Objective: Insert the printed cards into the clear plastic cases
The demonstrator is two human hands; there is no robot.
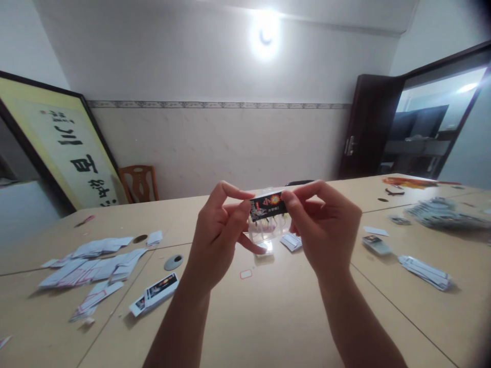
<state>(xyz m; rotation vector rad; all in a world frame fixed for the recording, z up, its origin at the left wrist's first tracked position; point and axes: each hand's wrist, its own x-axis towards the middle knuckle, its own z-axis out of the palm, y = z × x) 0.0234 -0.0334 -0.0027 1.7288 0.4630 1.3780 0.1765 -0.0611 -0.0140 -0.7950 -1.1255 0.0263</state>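
Note:
Both my hands are raised over the beige table (268,317) and pinch one small clear plastic packet (267,220) with a black printed header card across its top. My left hand (220,232) grips the packet's left end with thumb and fingers closed. My right hand (324,225) holds the right end of the header card the same way. The clear lower part of the packet hangs between my hands; what is inside it is too small to make out.
Scattered white cards (95,266) and a few black printed cards (155,294) lie at the left. A grey oval disc (173,262) sits nearby. Stacks of packets (424,271) and a heap (441,212) lie at the right. A wooden chair (138,183), a framed calligraphy panel (65,148) and an open door (368,125) stand behind.

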